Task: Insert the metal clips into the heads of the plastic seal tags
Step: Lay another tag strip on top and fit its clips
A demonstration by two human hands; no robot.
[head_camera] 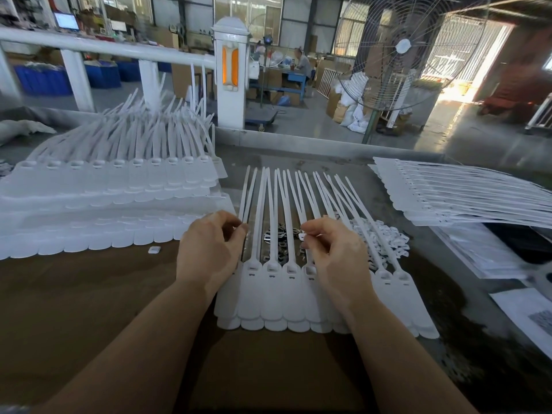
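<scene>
A wide brown counter [89,294] fills the view. On its left lies a large layered stack of white plastic seal tags [104,204], their thin tails curving upward. At the centre, nearest the person, a joined row of white plastic seal tags [277,294] lies flat, rounded flags toward the viewer, slotted heads in a line, long straps fanning away. The left hand [209,252] rests on the row's left end, fingers curled together. The right hand [331,252] hovers over the straps, fingers pinching a small white piece [301,235]. Dark metal clips [277,237] lie heaped beneath the straps.
</scene>
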